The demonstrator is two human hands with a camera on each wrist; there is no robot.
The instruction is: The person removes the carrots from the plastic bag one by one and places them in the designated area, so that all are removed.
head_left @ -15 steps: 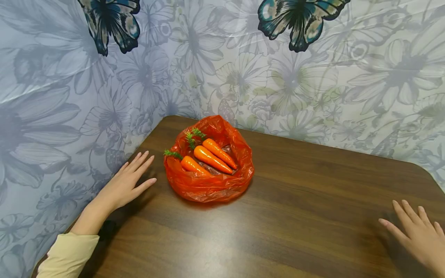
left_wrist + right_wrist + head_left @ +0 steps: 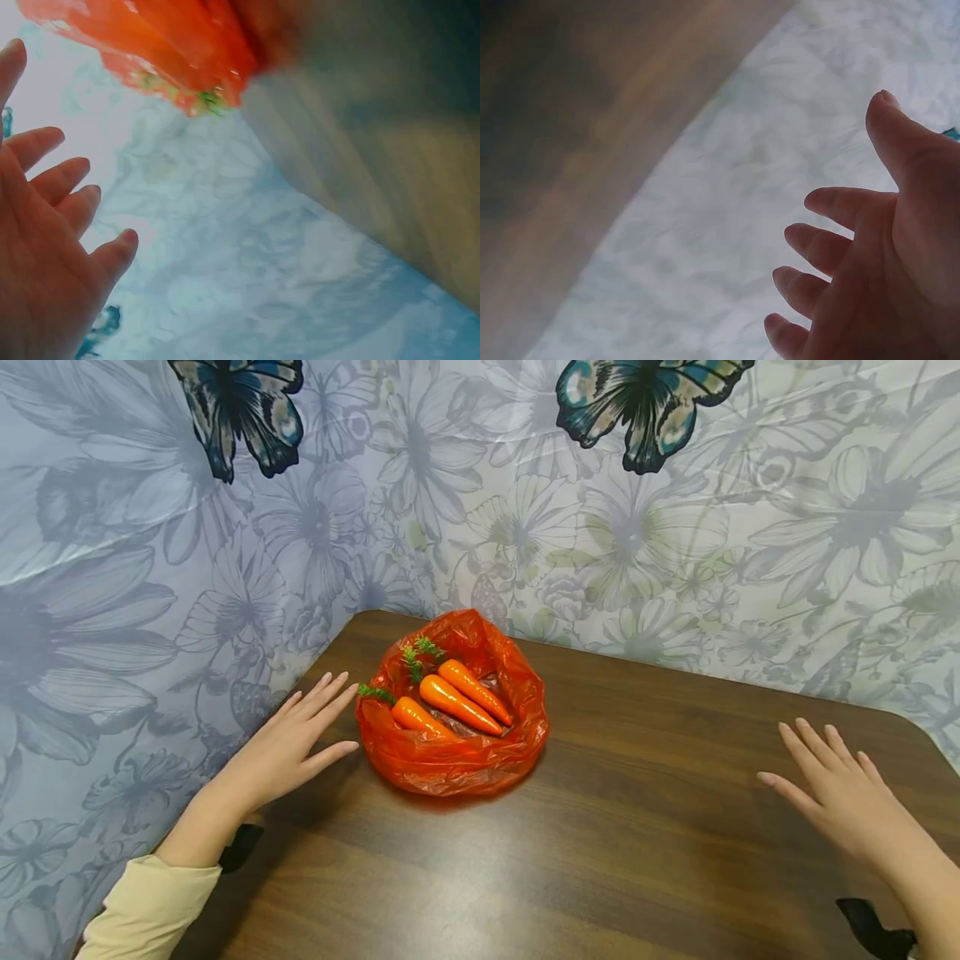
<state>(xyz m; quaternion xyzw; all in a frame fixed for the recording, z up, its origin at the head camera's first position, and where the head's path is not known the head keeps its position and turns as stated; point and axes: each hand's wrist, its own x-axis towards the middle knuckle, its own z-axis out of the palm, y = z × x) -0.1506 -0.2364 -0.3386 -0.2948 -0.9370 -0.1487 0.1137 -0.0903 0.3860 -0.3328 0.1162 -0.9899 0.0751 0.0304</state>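
Note:
Three orange carrots [image 2: 459, 704] with green tops lie in a red plastic bag [image 2: 457, 768], whose mouth is spread wide. The bag stands toward the far left of the wooden table. Just left of it, in the head view, my left hand [image 2: 281, 756] is held with fingers spread, its fingertips close to the bag's side and holding nothing. The left wrist view shows part of the red bag [image 2: 180, 45] and a bit of green top. Well to the right of the bag, my right hand [image 2: 843, 797] hovers with spread fingers and an empty palm.
The brown wooden table [image 2: 637, 860] reaches back to a wall covering [image 2: 525, 527] printed with pale flowers, with another covered wall along its left edge. Two dark butterfly shapes [image 2: 648, 410] show high on the back wall. A black strap [image 2: 873, 931] is at my right wrist.
My left hand has moved slightly right and up, nearer the bag. The right hand has come farther into view, moving left and forward. The bag and carrots look nearly unmoved.

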